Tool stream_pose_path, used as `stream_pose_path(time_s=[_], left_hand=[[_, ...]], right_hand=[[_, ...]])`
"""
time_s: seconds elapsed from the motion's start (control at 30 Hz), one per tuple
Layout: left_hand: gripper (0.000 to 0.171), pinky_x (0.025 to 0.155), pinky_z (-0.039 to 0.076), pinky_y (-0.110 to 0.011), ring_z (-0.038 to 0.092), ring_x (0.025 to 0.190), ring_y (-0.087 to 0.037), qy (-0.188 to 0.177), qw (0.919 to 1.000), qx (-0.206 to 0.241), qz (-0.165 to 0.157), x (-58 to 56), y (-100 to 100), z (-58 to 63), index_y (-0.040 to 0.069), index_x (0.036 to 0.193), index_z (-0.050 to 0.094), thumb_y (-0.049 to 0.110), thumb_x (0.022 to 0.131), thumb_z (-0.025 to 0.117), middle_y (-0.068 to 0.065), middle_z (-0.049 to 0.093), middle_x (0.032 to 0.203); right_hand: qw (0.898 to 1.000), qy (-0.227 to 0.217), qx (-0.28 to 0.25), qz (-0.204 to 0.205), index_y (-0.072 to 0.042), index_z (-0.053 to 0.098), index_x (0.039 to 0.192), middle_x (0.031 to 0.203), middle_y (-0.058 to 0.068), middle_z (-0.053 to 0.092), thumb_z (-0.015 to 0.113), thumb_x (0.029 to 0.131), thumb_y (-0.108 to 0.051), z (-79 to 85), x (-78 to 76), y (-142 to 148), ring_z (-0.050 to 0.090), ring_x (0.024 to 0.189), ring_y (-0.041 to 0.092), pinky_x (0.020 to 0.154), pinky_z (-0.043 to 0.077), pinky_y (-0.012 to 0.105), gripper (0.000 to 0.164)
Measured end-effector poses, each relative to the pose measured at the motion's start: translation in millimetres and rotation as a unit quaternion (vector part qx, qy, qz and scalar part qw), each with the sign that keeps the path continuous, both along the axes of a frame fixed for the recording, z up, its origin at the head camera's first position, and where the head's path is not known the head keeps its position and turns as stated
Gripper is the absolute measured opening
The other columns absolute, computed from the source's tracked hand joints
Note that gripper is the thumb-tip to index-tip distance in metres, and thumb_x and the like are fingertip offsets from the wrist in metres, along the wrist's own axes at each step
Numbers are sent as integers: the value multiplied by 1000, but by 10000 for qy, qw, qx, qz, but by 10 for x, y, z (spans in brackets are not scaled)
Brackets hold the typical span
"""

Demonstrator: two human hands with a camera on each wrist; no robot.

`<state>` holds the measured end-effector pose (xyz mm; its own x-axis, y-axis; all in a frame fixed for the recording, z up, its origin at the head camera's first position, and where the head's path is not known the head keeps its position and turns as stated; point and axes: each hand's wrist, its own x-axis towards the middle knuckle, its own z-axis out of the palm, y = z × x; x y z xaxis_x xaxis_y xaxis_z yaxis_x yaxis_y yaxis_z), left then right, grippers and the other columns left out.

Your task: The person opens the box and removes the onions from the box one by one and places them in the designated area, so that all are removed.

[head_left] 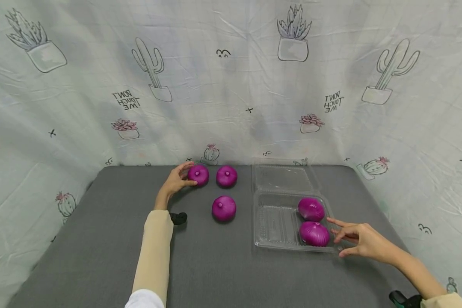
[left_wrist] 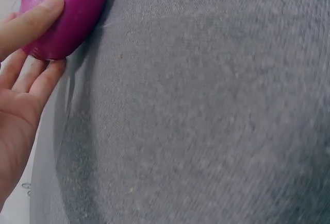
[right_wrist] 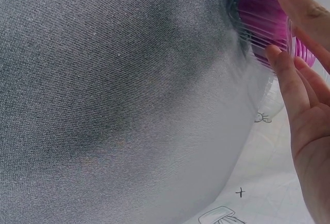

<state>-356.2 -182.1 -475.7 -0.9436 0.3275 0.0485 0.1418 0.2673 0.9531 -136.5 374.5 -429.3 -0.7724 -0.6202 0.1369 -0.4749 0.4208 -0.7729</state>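
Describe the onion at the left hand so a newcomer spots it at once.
On the grey table, look left of the clear tray in the head view. Three loose onions sit there: a near onion, a far right onion and the wanted far left onion. Of the three, only that one has the left hand gripping it.

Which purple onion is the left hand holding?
The leftmost onion in the head view: the left hand grips it. That hand doesn't touch the back onion beside it, the loose front onion, or the two onions in the clear box.
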Motion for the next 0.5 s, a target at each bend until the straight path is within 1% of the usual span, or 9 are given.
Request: stream_pose_path(time_s=[0.1, 0.27, 0.37, 0.5], left_hand=[[77, 108, 29, -54, 29, 136, -44, -1, 9999, -167, -27, 3, -6, 11, 4, 146, 38, -3, 79, 76, -21, 29, 151], [73, 104, 34, -56, 30, 136, -45, -132, 9995, -254, -91, 27, -14, 14, 6, 144, 42, -2, 79, 76, -18, 26, 153], [73, 104, 34, -56, 30, 135, -46, -127, 9993, -325, -94, 44, -16, 19, 4, 144, 41, -2, 80, 75, -20, 27, 153], [73, 103, 32, -60, 31, 133, -49, -115, 9995, -274, -65, 52, -18, 35, -2, 144, 38, -5, 80, 74, -24, 27, 151]], right_hand=[[10000, 24, -46, 22, -7, 68, 91, 142, -24, 35, 82, 70, -7, 0, 0, -1, 55, 111, 2, 73, 54, 38, 25], [10000, -11, -35, 7, -8, 68, 92, 142, -23, 35, 82, 71, -7, 10, 10, 9, 56, 110, 2, 72, 54, 41, 25], [10000, 15, -6, -11, -9, 69, 92, 141, -22, 36, 82, 71, -8, 15, 16, 9, 56, 109, 2, 71, 54, 42, 25], [10000, 60, -30, 1, -9, 69, 92, 140, -25, 36, 82, 71, -7, 14, 16, 1, 57, 109, 2, 70, 54, 42, 25]])
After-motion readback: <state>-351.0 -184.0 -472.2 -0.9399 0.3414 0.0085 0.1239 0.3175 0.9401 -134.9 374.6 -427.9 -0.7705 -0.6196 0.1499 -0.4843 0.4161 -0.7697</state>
